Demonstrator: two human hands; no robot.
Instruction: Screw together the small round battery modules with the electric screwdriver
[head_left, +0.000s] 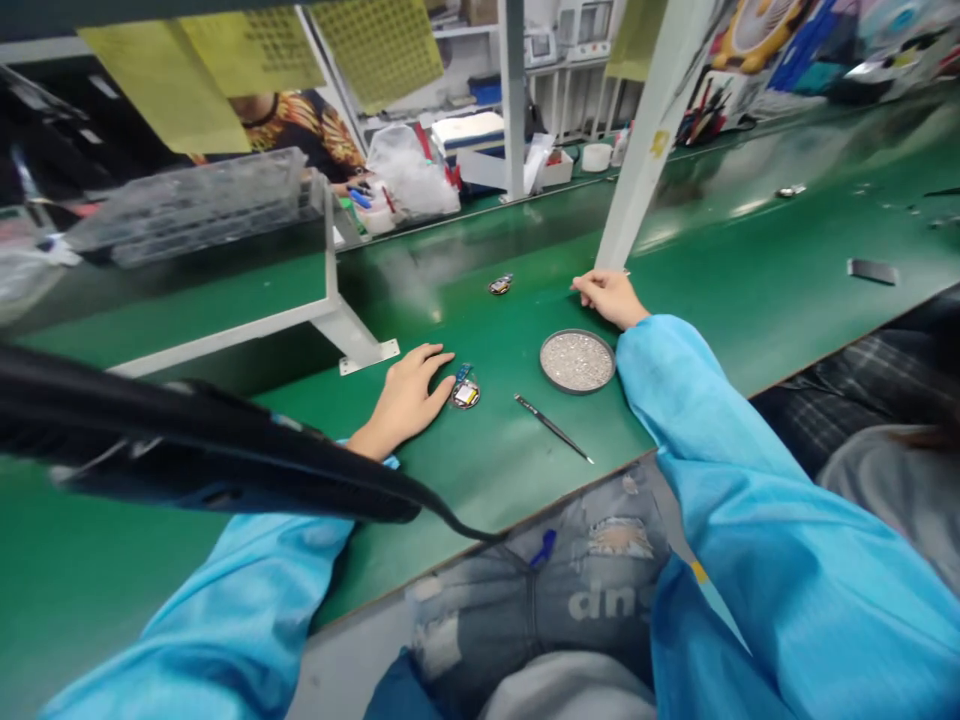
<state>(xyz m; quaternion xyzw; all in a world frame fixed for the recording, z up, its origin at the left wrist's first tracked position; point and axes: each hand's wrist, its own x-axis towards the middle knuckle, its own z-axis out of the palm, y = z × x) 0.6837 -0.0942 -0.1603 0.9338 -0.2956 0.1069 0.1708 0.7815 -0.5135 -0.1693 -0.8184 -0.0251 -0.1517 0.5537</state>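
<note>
My left hand (409, 395) rests on the green table with its fingers spread. Beside its thumb lies a small round electronic assembly (466, 393) with a yellow and white part and a blue tab. My right hand (609, 297) is raised near the foot of the white post, thumb and fingers pinched together; what they hold, if anything, is too small to make out. Just below that hand sits a round dark dish (577, 361) full of tiny pale grey pieces. A thin black tool, tweezers or a pen-like stick (553, 428), lies between the dish and the table's near edge.
Farther back lies a second round assembly (500, 285). A slanted white post (652, 140) and a raised shelf frame (330, 290) stand on the table (442, 470). A black bar (225, 450) crosses the left foreground. A phone-like slab (872, 271) lies right. Other people sit opposite and at right.
</note>
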